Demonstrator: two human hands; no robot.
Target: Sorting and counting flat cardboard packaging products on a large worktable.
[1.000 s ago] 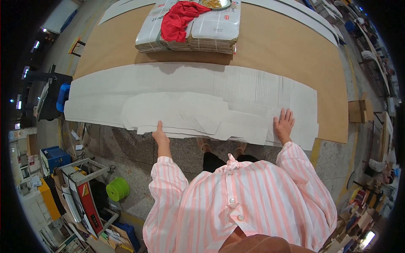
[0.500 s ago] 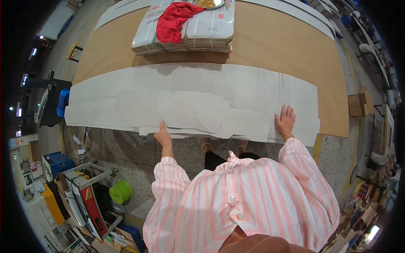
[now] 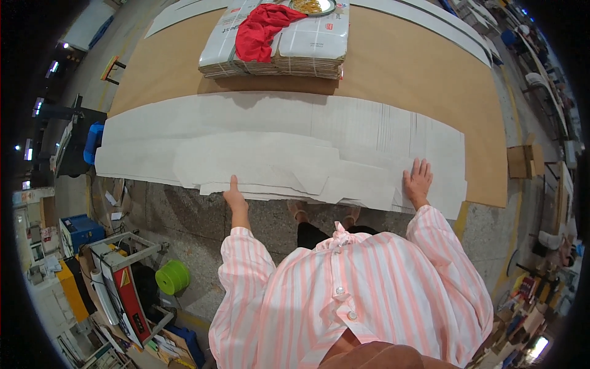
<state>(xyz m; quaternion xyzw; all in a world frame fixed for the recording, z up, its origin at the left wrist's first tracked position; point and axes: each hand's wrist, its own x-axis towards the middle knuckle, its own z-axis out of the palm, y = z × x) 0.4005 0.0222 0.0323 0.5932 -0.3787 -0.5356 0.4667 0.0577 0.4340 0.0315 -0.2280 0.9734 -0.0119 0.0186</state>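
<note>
Overlapping white sheets (image 3: 252,157) with uneven edges

Free passage over the flat white sheets (image 3: 264,114), with the thick strapped bundle (image 3: 313,44) an obstacle beyond.

Brown-topped table (image 3: 424,74), overlapping white sheets (image 3: 264,147), strapped stack (image 3: 304,49)

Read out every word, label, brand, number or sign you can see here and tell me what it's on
White-wrapped stack: dark lettering beside the red cloth, which I won't copy; a red mark; other print too small to read.
Red machine panel: yellow triangular sign, details too small.
White sheets: no print visible.
</note>
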